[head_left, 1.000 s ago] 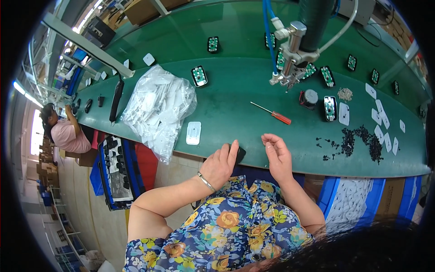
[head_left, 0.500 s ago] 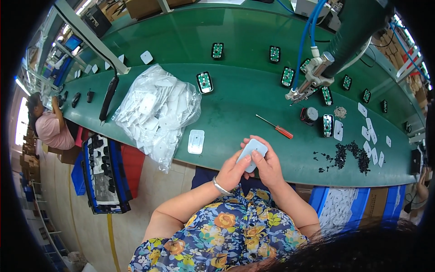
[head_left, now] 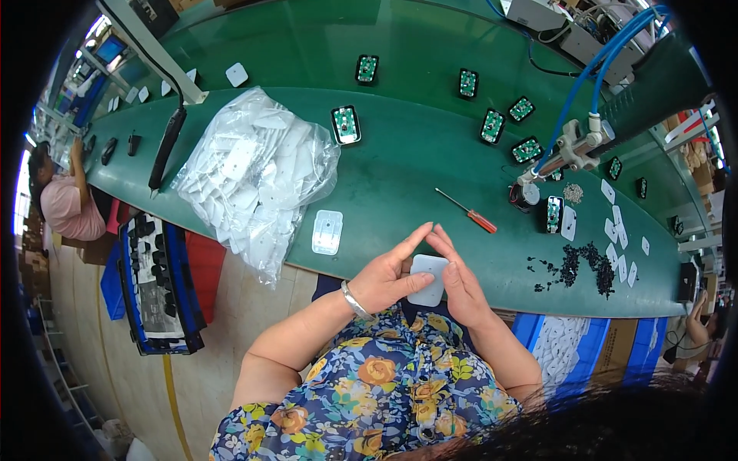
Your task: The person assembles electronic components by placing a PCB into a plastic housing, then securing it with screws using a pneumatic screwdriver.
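Between my two hands, at the near edge of the green bench, is a pale white plastic cover (head_left: pixel 430 270) with rounded corners. My left hand (head_left: pixel 388 278) grips its left side, with the thumb lying across its face. Along the right side my right hand (head_left: pixel 463 290) holds it, thumb against the edge. The fingertips of both hands come together above the cover, and the fingers behind it are partly hidden. A similar white cover (head_left: pixel 327 232) lies on the bench left of my hands. Beyond them to the right rests a red-handled screwdriver (head_left: pixel 478 220).
A clear bag of white covers (head_left: pixel 257 173) hangs over the bench edge. Black housings with green circuit boards (head_left: pixel 346 125) are spread about. At right are scattered black screws (head_left: pixel 580 265), loose covers (head_left: pixel 616 219) and a metal arm fixture (head_left: pixel 569 150). A power screwdriver (head_left: pixel 167 150) hangs at left.
My fingers have straightened and now meet in a peak above the cover, which has turned more upright. The whole view has shifted slightly.
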Demonstrator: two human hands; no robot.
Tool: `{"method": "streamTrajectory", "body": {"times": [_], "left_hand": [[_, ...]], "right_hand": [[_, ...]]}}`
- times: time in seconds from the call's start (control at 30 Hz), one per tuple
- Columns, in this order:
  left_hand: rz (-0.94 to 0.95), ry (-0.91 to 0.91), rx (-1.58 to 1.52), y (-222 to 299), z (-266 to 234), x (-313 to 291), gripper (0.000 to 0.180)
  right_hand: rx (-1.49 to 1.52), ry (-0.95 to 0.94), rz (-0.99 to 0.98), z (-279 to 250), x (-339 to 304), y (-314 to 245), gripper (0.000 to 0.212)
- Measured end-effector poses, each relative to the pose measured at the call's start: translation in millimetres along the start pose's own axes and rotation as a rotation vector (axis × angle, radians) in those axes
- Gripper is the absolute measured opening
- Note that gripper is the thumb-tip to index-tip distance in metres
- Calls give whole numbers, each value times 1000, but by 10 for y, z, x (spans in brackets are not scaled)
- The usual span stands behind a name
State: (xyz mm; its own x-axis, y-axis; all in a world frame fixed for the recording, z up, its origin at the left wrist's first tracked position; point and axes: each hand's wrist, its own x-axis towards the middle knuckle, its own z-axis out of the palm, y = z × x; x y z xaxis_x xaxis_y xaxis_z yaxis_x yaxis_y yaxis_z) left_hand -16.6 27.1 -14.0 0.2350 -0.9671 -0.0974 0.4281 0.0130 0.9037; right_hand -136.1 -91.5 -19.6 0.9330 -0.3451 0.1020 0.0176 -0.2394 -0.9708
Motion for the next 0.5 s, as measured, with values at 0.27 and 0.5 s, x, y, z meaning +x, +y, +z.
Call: {"method": "streamTrajectory", "body": {"times": [0.27,0.5], "left_hand": [[-46,189,69,-170,1,-105,37],[-36,209,-71,-251,9,-82,28]], "right_hand": [[-81,517,-419,-787,-36,-774,42],[-170,486,-647,-1480,828,-1653,57]]}}
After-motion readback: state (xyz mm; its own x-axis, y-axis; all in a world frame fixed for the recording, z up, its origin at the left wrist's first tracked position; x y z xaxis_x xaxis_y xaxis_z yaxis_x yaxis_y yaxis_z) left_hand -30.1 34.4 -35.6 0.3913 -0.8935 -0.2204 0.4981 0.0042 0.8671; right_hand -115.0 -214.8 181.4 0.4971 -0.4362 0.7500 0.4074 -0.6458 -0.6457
